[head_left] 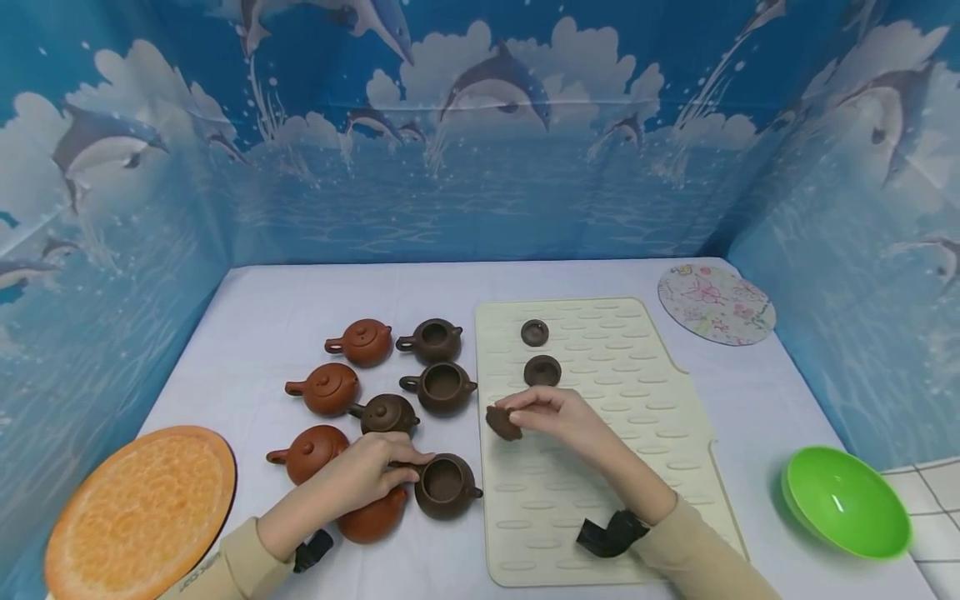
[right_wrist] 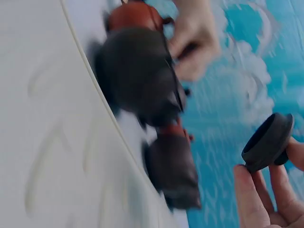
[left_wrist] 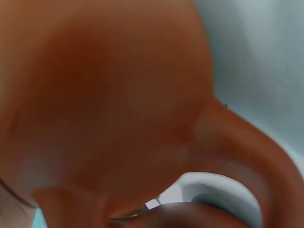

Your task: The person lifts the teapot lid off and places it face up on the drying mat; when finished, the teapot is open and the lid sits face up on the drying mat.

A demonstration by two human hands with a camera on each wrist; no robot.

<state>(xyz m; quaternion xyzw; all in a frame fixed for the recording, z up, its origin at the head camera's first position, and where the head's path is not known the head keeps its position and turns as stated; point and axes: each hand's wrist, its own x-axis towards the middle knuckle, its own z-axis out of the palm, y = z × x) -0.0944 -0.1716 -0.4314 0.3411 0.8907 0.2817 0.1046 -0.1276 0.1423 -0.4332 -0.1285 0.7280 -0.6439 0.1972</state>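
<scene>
My left hand (head_left: 375,468) grips the handle of a lidless dark brown teapot (head_left: 444,510), which stands on the white cloth with its spout to the right. Over the cream mat, my right hand (head_left: 557,417) pinches a dark lid (head_left: 502,423) between thumb and fingers, the lid tilted on edge. The right wrist view also has this lid (right_wrist: 267,145) held at the fingertips. A reddish-brown teapot (head_left: 373,523) is partly hidden under the left hand; a reddish-brown teapot's body (left_wrist: 114,95) fills the left wrist view. Two more dark lids (head_left: 535,332) lie at the back of the mat.
Two lidless dark teapots (head_left: 442,408) and a lidded dark one (head_left: 387,415) stand behind the left hand. Several reddish-brown teapots (head_left: 326,389) line the left. A pizza-patterned round mat (head_left: 142,512), a cream mat (head_left: 600,500), a green bowl (head_left: 847,504) and a flowered disc (head_left: 716,304) lie around.
</scene>
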